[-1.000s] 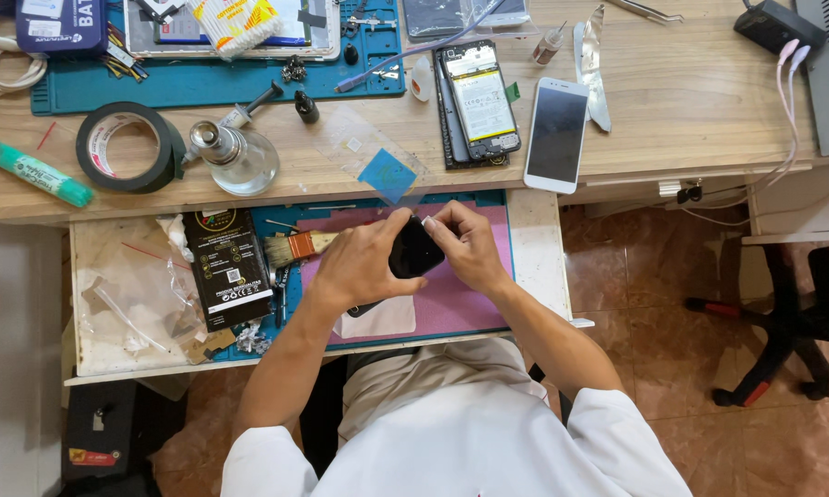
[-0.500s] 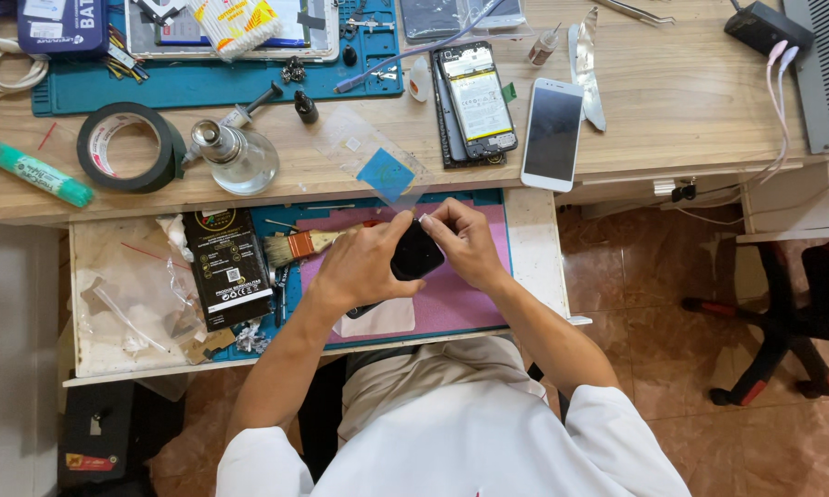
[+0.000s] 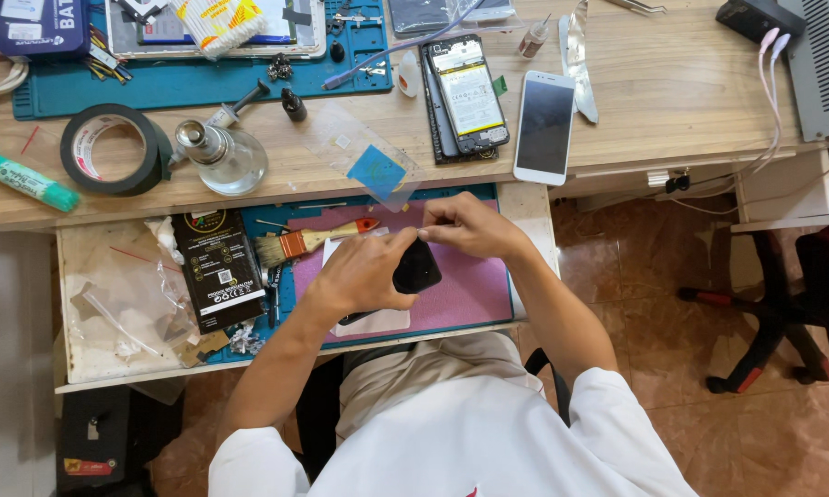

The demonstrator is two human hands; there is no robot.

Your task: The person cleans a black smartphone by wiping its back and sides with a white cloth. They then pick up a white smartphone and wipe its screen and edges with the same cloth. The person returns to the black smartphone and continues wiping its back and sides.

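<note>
The head view shows both hands closed on a small black phone (image 3: 416, 269) over the pink mat (image 3: 470, 293) in the pulled-out drawer. The left hand (image 3: 359, 273) wraps its lower end; the right hand (image 3: 470, 228) pinches at its top edge with fingertips pressed together — whether something thin sits between them, I cannot tell. The work looks mid-way: the phone is in hand, not set down. A paintbrush (image 3: 295, 244) lies at the mat's far left corner. On the desk's near edge rests a clear film with a blue square (image 3: 376, 171); further back, an opened phone (image 3: 468, 94) and a white phone (image 3: 544, 127) lie side by side — both untouched.
</note>
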